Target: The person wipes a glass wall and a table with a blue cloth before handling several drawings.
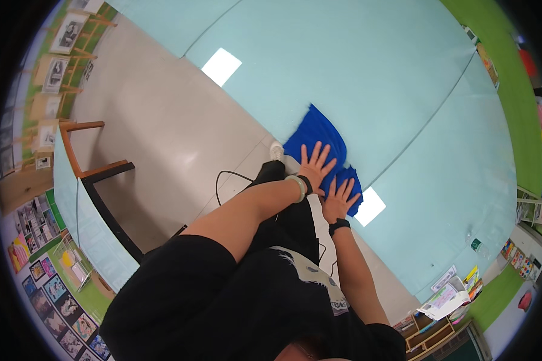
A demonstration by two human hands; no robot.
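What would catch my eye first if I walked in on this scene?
The bright blue cloth stands out first, spread near the edge of a pale turquoise table at mid-picture. Both hands lie flat on it with fingers spread: the left hand on its middle, the right hand on its lower corner. To the far left, small picture easels stand in a row.

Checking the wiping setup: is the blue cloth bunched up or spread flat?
Spread flat: the blue cloth lies on the pale table under the open left hand and right hand.
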